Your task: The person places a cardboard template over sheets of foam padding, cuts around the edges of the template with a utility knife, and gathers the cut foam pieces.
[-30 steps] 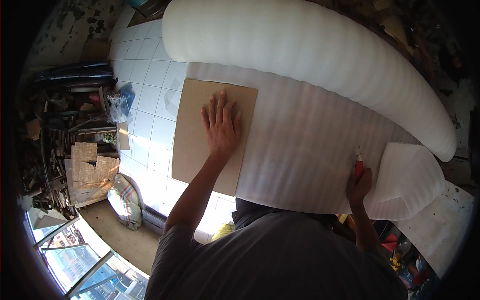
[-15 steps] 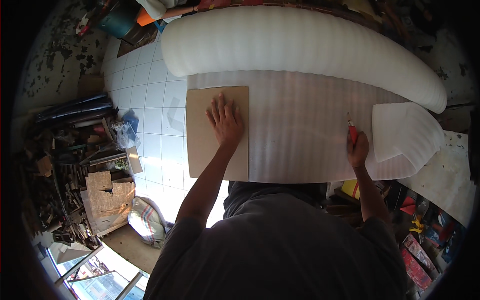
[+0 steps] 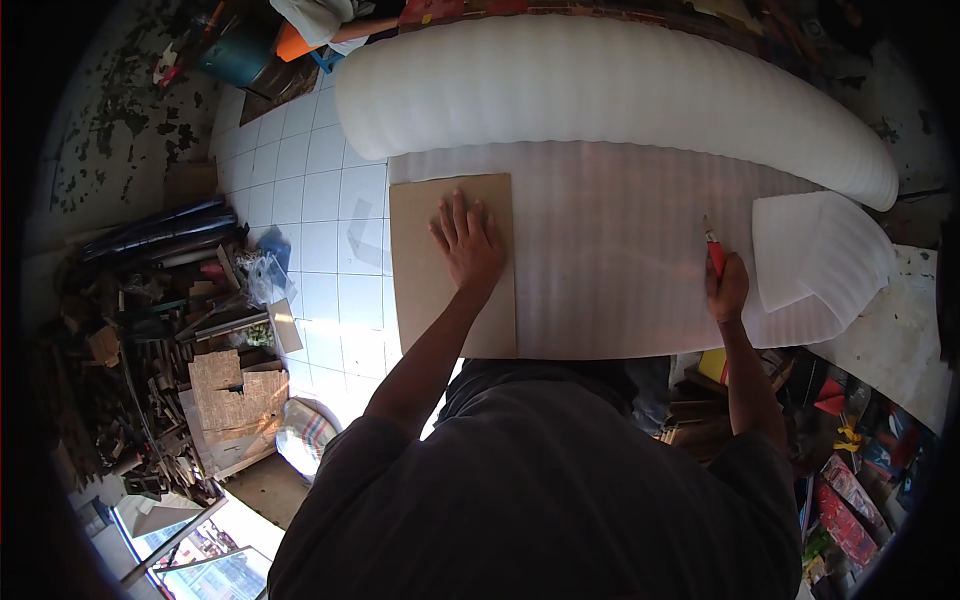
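A: Taking the middle of the pale foam sheet (image 3: 610, 250) as the clock's centre, where was the brown board (image 3: 425, 235)?

B: At nine o'clock, lying flat on the sheet, its left edge close to the sheet's own left edge.

A: And the hands?

B: Well apart. The left hand (image 3: 474, 250) lay palm down on the board with its fingers spread. The right hand (image 3: 728, 290), near three o'clock, was curled around a red-handled tool (image 3: 715, 257), whose narrow metal tip pointed roughly toward twelve.

A: Did that tip touch the foam?

B: I couldn't tell from above.

A: What lay around them?

B: A thick white foam roll (image 3: 620, 85) stretched along the far side at twelve, bending round toward two. Just beyond the right hand, at three, was a folded flap of foam (image 3: 820, 245).

A: Farther out?

B: White tiles (image 3: 305, 242) showed past the board at nine, with a heap of wood scraps (image 3: 130, 370) between eight and nine.
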The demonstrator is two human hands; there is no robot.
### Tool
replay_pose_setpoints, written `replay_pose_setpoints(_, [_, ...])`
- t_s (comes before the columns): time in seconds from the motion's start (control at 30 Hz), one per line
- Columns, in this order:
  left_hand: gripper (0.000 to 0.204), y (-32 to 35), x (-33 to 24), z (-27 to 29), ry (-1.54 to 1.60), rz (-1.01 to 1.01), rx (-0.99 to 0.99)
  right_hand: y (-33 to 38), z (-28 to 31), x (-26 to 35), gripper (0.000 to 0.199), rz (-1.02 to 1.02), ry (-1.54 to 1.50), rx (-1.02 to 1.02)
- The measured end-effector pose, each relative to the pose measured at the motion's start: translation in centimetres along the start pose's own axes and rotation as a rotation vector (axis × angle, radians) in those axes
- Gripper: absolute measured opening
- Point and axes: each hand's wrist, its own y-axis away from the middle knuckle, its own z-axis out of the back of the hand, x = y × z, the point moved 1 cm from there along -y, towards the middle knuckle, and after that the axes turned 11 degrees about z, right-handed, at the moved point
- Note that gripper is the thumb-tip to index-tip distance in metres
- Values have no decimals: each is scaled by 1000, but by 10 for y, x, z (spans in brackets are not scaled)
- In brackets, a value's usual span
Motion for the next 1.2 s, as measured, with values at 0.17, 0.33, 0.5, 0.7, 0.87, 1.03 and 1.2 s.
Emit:
replay_pose_setpoints(0.17, [42, -1, 1, 0, 2, -11, 5, 0, 1, 2, 23, 15, -20, -27])
replay_pose_setpoints(0.33, [40, 1, 4, 4, 0, -19, 5, 2, 0, 0, 23, -5, -37, -9])
replay_pose_setpoints(0.5, [38, 0, 5, 6, 4, -27, -7, 2, 1, 1, 24, 33, -40, -25])
replay_pose_setpoints(0.7, [37, 1, 6, 11, 23, -38, -10, 3, 3, 6, 24, 43, -39, -19])
replay_pose_setpoints(0.87, [35, 2, 6, 10, 58, -43, -7, 3, 3, 9, 23, 3, -25, 3])
replay_pose_setpoints(1.03, [31, 1, 16, 10, 201, -80, 22, 0, 3, 20, 25, -96, -13, 7])
replay_pose_setpoints(1.2, [42, -6, 28, 19, 281, -199, 204, -3, 7, 78, 29, -381, -260, -80])
